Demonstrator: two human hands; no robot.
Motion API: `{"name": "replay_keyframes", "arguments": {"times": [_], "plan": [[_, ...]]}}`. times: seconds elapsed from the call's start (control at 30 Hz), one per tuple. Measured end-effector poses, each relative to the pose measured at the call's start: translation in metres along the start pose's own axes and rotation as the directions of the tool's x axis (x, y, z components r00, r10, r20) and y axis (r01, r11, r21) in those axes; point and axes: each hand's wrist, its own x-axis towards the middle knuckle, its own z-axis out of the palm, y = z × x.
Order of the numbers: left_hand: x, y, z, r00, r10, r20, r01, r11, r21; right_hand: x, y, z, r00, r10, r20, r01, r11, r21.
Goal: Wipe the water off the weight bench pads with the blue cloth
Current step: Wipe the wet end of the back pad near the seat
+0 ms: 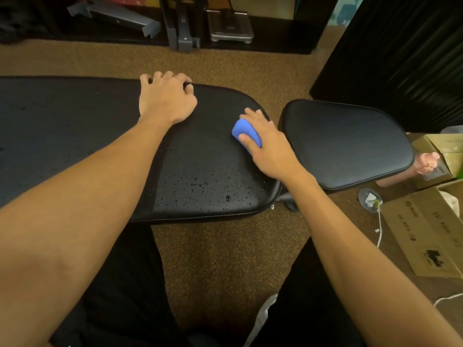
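Note:
The long black back pad (195, 156) of the weight bench runs across the view, with water droplets (200, 186) beaded along its near right part. My right hand (269, 146) presses a folded blue cloth (244, 131) onto the pad's right end, thumb and fingers around it. My left hand (166, 98) rests on the pad's far edge with fingers curled over the rim. The smaller black seat pad (348, 144) lies to the right, across a gap, and looks dry.
Brown carpet (225, 259) surrounds the bench. Cardboard boxes (426, 229) and a white cable (379, 226) sit at the right, a black curtain (400, 53) behind the seat pad. A scale (230, 28) and metal frame parts (115, 16) stand at the far wall.

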Motion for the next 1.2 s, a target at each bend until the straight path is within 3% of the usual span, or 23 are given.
{"name": "replay_keyframes", "arguments": {"times": [0.1,0.23,0.4,0.57,0.73,0.9,1.1,1.2], "plan": [[0.0,-0.001,0.0,1.0,-0.002,-0.003,0.002,1.0,-0.006,-0.016,0.009,-0.005,0.998,-0.028,0.048,0.027,0.999,0.023],[-0.001,0.0,-0.002,1.0,-0.002,0.0,0.002,1.0,-0.01,0.0,0.004,-0.003,0.991,0.113,-0.076,-0.111,0.993,0.039],[-0.001,0.001,-0.002,1.0,-0.001,-0.008,0.001,1.0,-0.014,-0.028,0.008,-0.003,0.998,-0.053,0.043,0.053,0.999,0.0],[-0.002,0.001,-0.002,1.0,0.0,-0.011,0.0,1.0,-0.017,-0.015,0.011,-0.005,0.994,0.081,-0.068,-0.078,0.995,0.057],[-0.002,0.001,-0.003,1.0,-0.004,-0.014,0.004,1.0,-0.018,-0.042,0.011,-0.004,0.997,-0.074,0.024,0.074,0.997,-0.006],[-0.002,0.001,-0.002,1.0,-0.001,-0.006,0.001,1.0,-0.018,-0.028,0.014,-0.008,0.997,0.05,-0.056,-0.05,0.999,0.016],[0.0,0.0,-0.001,1.0,0.002,-0.005,-0.002,1.0,-0.009,-0.05,0.014,-0.006,0.997,-0.068,0.035,0.068,0.998,-0.014],[0.0,-0.001,-0.001,1.0,0.0,-0.002,0.0,1.0,0.004,-0.039,0.015,-0.009,0.998,0.052,-0.035,-0.051,0.998,0.034]]}}
